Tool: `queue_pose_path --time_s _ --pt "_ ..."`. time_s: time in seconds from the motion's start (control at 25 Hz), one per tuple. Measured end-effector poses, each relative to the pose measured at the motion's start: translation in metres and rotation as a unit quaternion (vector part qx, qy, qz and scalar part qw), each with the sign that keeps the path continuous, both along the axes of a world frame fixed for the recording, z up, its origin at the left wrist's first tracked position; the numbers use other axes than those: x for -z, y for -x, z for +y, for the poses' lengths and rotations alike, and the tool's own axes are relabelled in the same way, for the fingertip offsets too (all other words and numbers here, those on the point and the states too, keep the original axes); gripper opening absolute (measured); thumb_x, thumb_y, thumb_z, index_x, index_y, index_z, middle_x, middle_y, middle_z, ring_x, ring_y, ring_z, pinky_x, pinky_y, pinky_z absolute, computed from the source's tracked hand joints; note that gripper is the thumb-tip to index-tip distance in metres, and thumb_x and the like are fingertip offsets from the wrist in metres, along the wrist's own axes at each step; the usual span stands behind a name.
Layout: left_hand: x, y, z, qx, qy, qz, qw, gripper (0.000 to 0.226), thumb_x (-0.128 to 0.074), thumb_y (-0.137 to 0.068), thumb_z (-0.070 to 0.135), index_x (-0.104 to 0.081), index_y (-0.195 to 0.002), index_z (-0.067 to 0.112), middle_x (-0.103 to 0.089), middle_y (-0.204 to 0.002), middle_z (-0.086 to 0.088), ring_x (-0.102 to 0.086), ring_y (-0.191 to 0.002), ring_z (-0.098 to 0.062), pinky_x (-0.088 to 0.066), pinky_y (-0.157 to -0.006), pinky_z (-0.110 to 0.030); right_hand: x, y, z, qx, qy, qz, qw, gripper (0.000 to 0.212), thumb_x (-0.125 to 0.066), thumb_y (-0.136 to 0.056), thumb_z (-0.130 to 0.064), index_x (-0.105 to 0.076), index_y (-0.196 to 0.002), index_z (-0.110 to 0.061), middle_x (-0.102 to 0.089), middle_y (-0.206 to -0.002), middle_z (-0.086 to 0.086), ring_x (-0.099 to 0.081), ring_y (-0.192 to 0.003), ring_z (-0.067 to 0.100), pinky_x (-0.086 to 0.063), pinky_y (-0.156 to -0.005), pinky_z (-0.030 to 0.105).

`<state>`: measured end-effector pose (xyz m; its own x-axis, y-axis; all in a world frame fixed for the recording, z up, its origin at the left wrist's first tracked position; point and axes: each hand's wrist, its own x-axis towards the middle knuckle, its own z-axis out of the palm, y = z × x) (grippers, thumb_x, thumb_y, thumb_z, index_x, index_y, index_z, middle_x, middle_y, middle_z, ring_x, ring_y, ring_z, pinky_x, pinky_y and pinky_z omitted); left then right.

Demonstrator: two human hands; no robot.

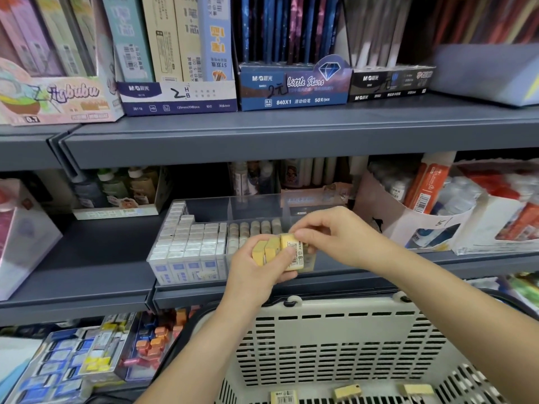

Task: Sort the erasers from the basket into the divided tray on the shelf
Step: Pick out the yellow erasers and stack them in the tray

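The left hand (256, 275) is gripping a row of 3 yellow erasers (268, 250), its fingers curling round them from below and its thumb pressing on their front. It is holding them just in front of the divided tray (250, 207), a clear plastic box sitting on the middle shelf (102, 258). The right hand (335, 237) is reaching in from the right and pinching the labelled eraser (292, 252), the rightmost of the row, between its thumb and curled fingertips, so both hands are touching that 1 piece. In the tray, white erasers (189, 243) in blue-printed sleeves are filling the left compartments, standing packed in rows, and round beige erasers (248, 231) are lining the section just beside them. The tray's right end is lying behind the hands, so what it is holding cannot be told. Below the hands the basket (335, 339), cream and slotted, is sitting with its rim just under the shelf edge. On its floor 3 loose erasers are lying apart from each other: 1 with a label (283, 397), 1 in the middle (347, 391) and 1 to the right (416, 389). On the upper shelf (291, 132), a blue pencil box (294, 88) is standing among other stationery cartons.
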<state>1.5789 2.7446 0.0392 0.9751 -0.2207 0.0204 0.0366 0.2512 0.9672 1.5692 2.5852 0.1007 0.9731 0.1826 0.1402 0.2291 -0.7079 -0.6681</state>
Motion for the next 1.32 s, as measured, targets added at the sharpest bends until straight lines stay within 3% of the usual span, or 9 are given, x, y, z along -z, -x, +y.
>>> queue_pose_path --time_s 0.2,0.36,0.52,0.72,0.88,1.0,1.12,1.24,1.32 --pt "-0.001 0.000 0.003 0.010 -0.022 -0.017 1.000 0.016 -0.068 -0.082 0.018 -0.061 -0.096 0.017 -0.069 -0.073 0.001 -0.067 -0.065 -0.015 -0.053 -0.056 -0.025 -0.019 0.000 -0.034 0.104 -0.003 -0.034 0.994 0.009 -0.063 -0.086 -0.023 -0.065 -0.083 -0.031 -0.071 -0.077 -0.007 -0.067 -0.074 0.004 -0.053 -0.072 0.025" --pt "-0.002 0.000 0.003 0.023 0.004 0.025 0.999 0.011 -0.058 -0.088 0.012 -0.054 -0.098 0.014 -0.066 -0.067 0.000 -0.060 -0.056 -0.013 -0.047 -0.049 -0.029 -0.011 -0.004 -0.055 0.153 0.150 -0.024 0.976 0.012 -0.063 -0.086 -0.030 -0.070 -0.095 -0.025 -0.063 -0.083 -0.011 -0.057 -0.079 0.006 -0.038 -0.071 0.020" --pt "0.000 0.001 0.002 0.045 0.022 0.011 0.999 0.010 -0.058 -0.090 0.017 -0.057 -0.098 0.011 -0.073 -0.084 -0.008 -0.069 -0.076 -0.018 -0.054 -0.054 -0.027 0.006 -0.006 -0.048 0.105 0.140 0.042 0.984 0.013 -0.062 -0.087 -0.029 -0.072 -0.095 -0.025 -0.068 -0.093 -0.010 -0.060 -0.089 0.006 -0.042 -0.078 0.021" --pt "0.000 0.002 0.001 0.066 0.027 0.002 0.997 0.028 -0.066 -0.070 0.034 -0.067 -0.094 0.019 -0.073 -0.090 -0.003 -0.070 -0.088 -0.020 -0.057 -0.062 -0.027 0.013 -0.008 -0.043 0.061 0.204 0.075 0.974 0.025 -0.046 -0.096 -0.032 -0.068 -0.109 -0.027 -0.066 -0.113 -0.008 -0.057 -0.108 0.015 -0.042 -0.099 0.038" --pt "0.001 0.002 0.000 0.071 0.021 0.018 0.997 0.020 -0.066 -0.080 0.016 -0.063 -0.100 0.015 -0.074 -0.093 -0.005 -0.070 -0.091 -0.019 -0.056 -0.063 -0.025 0.009 -0.003 -0.039 0.045 0.219 0.058 0.973 0.028 -0.042 -0.097 -0.032 -0.064 -0.113 -0.026 -0.066 -0.114 -0.008 -0.057 -0.109 0.015 -0.041 -0.099 0.040" --pt "0.001 0.003 -0.001 0.081 0.006 0.022 0.996 0.022 -0.055 -0.089 -0.002 -0.060 -0.105 0.012 -0.074 -0.094 -0.004 -0.069 -0.094 -0.017 -0.056 -0.067 -0.022 0.004 0.005 -0.024 0.065 0.110 -0.043 0.991 0.023 -0.049 -0.093 -0.032 -0.069 -0.102 -0.026 -0.070 -0.093 -0.013 -0.061 -0.090 0.004 -0.048 -0.086 0.028" --pt "0.001 0.005 -0.001 0.091 -0.006 0.012 0.996 0.020 -0.058 -0.087 0.000 -0.062 -0.105 0.010 -0.074 -0.087 -0.003 -0.069 -0.092 -0.018 -0.056 -0.070 -0.024 -0.002 0.013 -0.002 0.021 0.002 -0.025 0.999 0.015 -0.058 -0.082 -0.045 -0.068 -0.083 -0.035 -0.067 -0.066 -0.011 -0.060 -0.064 -0.002 -0.047 -0.064 0.015" --pt "-0.001 0.007 -0.001 0.109 0.000 0.011 0.994 0.014 -0.061 -0.087 0.006 -0.065 -0.099 0.010 -0.071 -0.084 -0.004 -0.069 -0.090 -0.018 -0.056 -0.070 -0.025 0.002 0.015 0.007 0.013 0.039 -0.022 0.999 0.012 -0.065 -0.078 -0.042 -0.064 -0.082 -0.031 -0.067 -0.067 -0.002 -0.063 -0.066 0.009 -0.053 -0.068 0.029" --pt "-0.004 0.007 -0.001 0.109 0.034 0.041 0.993 0.012 -0.057 -0.089 0.012 -0.064 -0.099 0.009 -0.072 -0.087 -0.005 -0.069 -0.090 -0.018 -0.056 -0.067 -0.025 -0.001 0.015 0.001 0.004 -0.024 -0.007 1.000 0.003 -0.067 -0.083 -0.027 -0.064 -0.084 -0.026 -0.068 -0.068 -0.001 -0.065 -0.064 0.012 -0.054 -0.070 0.028"
